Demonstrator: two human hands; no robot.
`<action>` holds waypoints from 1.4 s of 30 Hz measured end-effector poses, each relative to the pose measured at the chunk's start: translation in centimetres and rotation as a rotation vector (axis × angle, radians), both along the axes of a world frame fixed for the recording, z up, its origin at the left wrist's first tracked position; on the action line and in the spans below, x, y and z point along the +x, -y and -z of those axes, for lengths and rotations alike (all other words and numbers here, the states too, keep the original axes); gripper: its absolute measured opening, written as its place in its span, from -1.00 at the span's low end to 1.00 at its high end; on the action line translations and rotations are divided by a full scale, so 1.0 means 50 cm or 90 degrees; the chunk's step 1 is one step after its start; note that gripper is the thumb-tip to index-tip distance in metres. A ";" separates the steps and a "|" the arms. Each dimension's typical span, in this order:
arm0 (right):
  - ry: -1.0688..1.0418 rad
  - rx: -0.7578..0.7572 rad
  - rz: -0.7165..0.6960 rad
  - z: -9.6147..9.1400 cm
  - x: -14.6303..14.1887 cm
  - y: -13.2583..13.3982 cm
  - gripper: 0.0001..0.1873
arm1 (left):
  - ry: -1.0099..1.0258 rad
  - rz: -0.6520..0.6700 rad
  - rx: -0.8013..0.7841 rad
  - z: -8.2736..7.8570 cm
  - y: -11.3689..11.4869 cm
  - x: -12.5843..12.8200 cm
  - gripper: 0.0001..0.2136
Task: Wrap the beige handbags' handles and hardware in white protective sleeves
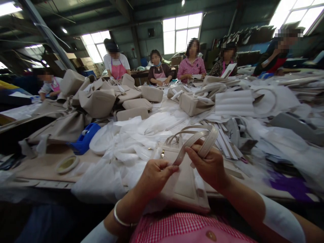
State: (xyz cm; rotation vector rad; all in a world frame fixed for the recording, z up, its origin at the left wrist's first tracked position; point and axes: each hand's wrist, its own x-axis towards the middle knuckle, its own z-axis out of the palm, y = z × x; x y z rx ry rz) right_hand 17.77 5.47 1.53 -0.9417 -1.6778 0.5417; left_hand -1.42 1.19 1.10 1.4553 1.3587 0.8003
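Note:
A beige handbag (186, 184) lies against my lap at the table's near edge. Its beige strap (199, 136) loops up from the bag. My left hand (155, 175) pinches the lower end of the strap between thumb and fingers, with a thin translucent wrapping sheet hanging below it. My right hand (209, 163) is closed around the strap a little higher, to the right. White wrapping sheets (131, 145) lie crumpled just behind the bag.
A blue tape dispenser (84, 138) and a tape roll (67, 164) sit at left. Several beige bags (97, 99) pile behind, more bags (193, 103) mid-table. Paper and card strips (253, 135) spread right. Several people sit at the far side.

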 end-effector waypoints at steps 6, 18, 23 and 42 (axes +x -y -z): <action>0.090 0.114 -0.094 -0.013 -0.018 0.019 -0.77 | 0.036 -0.006 0.076 -0.036 -0.003 0.004 -0.68; -0.228 -0.475 -0.257 0.020 -0.049 0.013 -0.59 | 0.369 -0.093 -0.021 -0.018 -0.008 -0.033 -0.75; -0.205 -0.532 -0.331 0.027 -0.071 0.031 -0.62 | 0.443 -0.046 -0.022 0.002 -0.008 -0.006 -0.77; -0.131 -0.475 -0.287 0.044 -0.069 0.025 -0.58 | 0.137 -0.040 0.130 -0.004 -0.036 -0.040 -0.75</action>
